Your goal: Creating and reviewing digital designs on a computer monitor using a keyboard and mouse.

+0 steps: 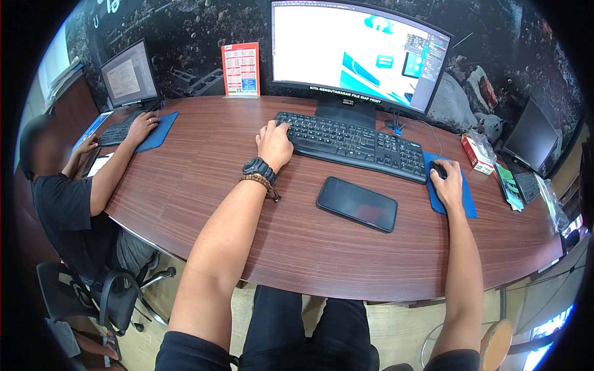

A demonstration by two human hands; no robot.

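My left hand [274, 146] rests at the left end of a black keyboard [356, 146], its fingers apart over the keys and holding nothing. A dark watch [257, 167] and a beaded bracelet [260, 180] circle that wrist. Around a black computer mouse [439, 169] on a blue mouse pad [468, 205], my right hand [450, 187] is closed. Between my forearms lies a black smartphone [357, 203], screen up. Behind the keyboard stands a large monitor [315, 43] showing a blue and white graphic layout.
At the left, a co-worker [71, 204] sits with hands at another keyboard [117, 131] and a blue pad, facing a monitor [130, 74]. A red and white calendar [241, 69] stands at the back. On the right are a red and white box [477, 154] and another dark screen [531, 133].
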